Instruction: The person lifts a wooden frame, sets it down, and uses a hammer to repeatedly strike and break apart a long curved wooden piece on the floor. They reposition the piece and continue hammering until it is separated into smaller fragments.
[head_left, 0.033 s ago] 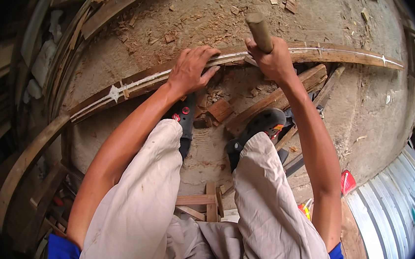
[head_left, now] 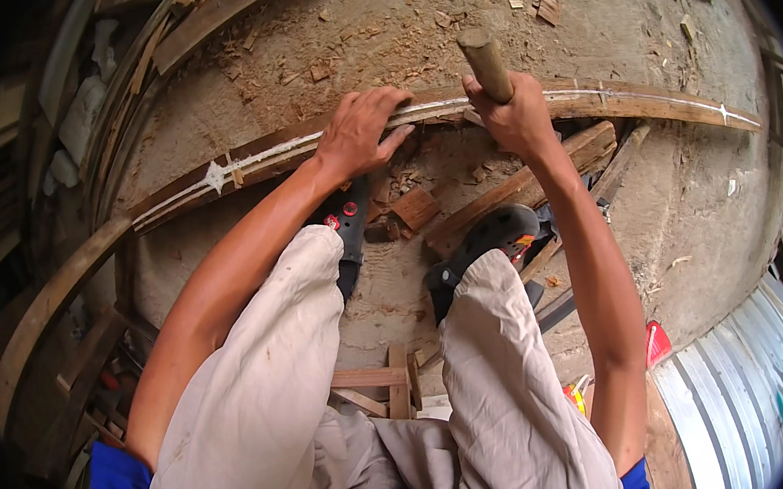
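Note:
A long curved wooden plank (head_left: 260,154) with a white line along it lies across the dirt ground. My left hand (head_left: 359,135) presses flat on the plank, fingers spread over its edge. My right hand (head_left: 514,116) is closed around a round wooden tool handle (head_left: 485,62) that sticks up just above the plank. The tool's head is hidden behind the hand. Wood chips (head_left: 413,207) lie under the plank between both hands.
My feet in black clogs (head_left: 494,240) stand on the ground just behind the plank, beside short timber pieces (head_left: 595,151). More curved planks (head_left: 197,13) are stacked at the left. Corrugated metal sheet (head_left: 732,395) and a small red object (head_left: 657,344) lie at the lower right.

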Demonstrator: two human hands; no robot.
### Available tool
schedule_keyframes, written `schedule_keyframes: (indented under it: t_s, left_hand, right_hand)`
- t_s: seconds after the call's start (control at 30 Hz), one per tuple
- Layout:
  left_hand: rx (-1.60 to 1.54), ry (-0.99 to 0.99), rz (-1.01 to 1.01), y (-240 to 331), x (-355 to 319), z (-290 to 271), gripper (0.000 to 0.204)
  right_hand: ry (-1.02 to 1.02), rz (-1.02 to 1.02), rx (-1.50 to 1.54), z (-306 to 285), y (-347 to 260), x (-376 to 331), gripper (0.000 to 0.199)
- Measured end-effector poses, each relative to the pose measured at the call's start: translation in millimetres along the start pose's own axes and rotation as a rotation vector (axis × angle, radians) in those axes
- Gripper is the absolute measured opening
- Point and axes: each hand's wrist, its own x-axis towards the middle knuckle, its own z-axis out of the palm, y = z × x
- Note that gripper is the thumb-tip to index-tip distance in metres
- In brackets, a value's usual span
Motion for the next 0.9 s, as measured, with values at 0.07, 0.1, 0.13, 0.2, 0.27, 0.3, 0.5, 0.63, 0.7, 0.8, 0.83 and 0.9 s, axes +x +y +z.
schedule_keyframes:
  t_s: [0.07, 0.1, 0.13, 0.2, 0.27, 0.3, 0.5, 0.63, 0.7, 0.8, 0.83, 0.9]
  left_hand:
    - [-0.043, -0.010, -0.061, -0.7, -1.0, 0.4, 0.052]
    - [-0.040, 0.016, -0.042, -1.3, -1.3, 0.9, 0.054]
    - [-0.035, 0.040, -0.024, -1.7, -1.8, 1.4, 0.055]
    - [-0.004, 0.047, -0.006, -3.8, -2.6, 1.6, 0.059]
    - [0.048, -0.049, -0.053, -6.2, -3.0, 1.8, 0.063]
    - [0.039, 0.040, -0.011, -9.0, -1.5, 1.4, 0.063]
    - [-0.024, 0.073, -0.128, -14.5, -20.9, -10.4, 0.065]
    - [0.028, 0.096, -0.137, -14.3, -30.5, -13.3, 0.065]
    - [0.030, 0.100, -0.135, -14.1, -31.0, -12.8, 0.064]
    - [0.033, 0.115, -0.141, -12.9, -31.1, -12.1, 0.062]
    - [0.038, 0.120, -0.144, -12.3, -30.5, -11.6, 0.062]
    - [0.044, 0.122, -0.150, -11.3, -30.1, -11.5, 0.061]
  right_hand:
    - [-0.010, 0.053, -0.008, 4.5, -4.3, -4.1, 0.028]
    - [0.000, 0.077, -0.008, 9.2, -7.5, -4.2, 0.026]
    - [-0.016, -0.015, -0.072, 15.9, -11.1, -2.9, 0.026]
    - [-0.030, -0.153, -0.184, 29.3, -18.1, 2.2, 0.026]
    - [-0.189, -0.177, -0.304, 35.4, -21.1, 7.6, 0.019]
    - [-0.241, -0.241, -0.331, 36.1, -21.0, 11.3, 0.017]
    - [-0.101, 0.198, 0.569, 20.0, -16.4, 7.4, 0.034]
    - [-0.054, 0.049, 0.116, 8.6, -18.8, 4.6, 0.038]
    - [-0.054, 0.138, 0.068, 7.0, -20.8, 6.0, 0.033]
    - [-0.077, 0.144, -0.033, 16.4, -25.0, 8.4, 0.028]
    - [-0.094, 0.085, -0.080, 22.7, -26.8, 9.0, 0.026]
    - [-0.130, 0.013, -0.180, 39.9, -31.7, 9.5, 0.023]
